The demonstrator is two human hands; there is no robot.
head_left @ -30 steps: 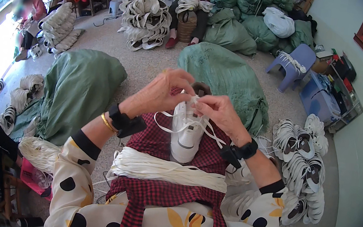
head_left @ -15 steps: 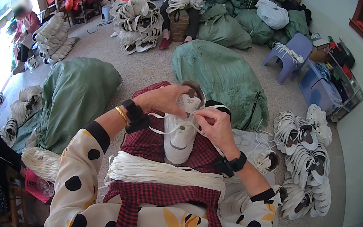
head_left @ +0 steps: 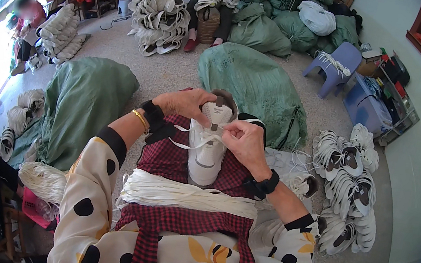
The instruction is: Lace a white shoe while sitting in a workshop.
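Note:
A white sneaker (head_left: 204, 164) lies on my lap over a red-and-black checked apron (head_left: 165, 162), toe toward me and brown-lined opening away. My left hand (head_left: 186, 103) grips it beside the tongue, with the thumb bent over the upper. On the other side, my right hand (head_left: 245, 142) pinches a white shoelace (head_left: 186, 145) at the brown tongue loop. Part of this lace crosses the upper and hangs out to the left. Between the shoe and my body, a thick bundle of white laces (head_left: 189, 197) lies across the apron.
Green sacks stand ahead, one large sack (head_left: 252, 91) just beyond the shoe and another sack (head_left: 86, 107) at left. Stacks of shoe uppers (head_left: 351, 190) line the right side. A purple chair (head_left: 334, 65) stands farther back. Other people sit at the far side and left.
My right hand stays pinched on the lace near the tongue loop, with its fingers slightly shifted. My left hand remains at the shoe. The view has shifted slightly.

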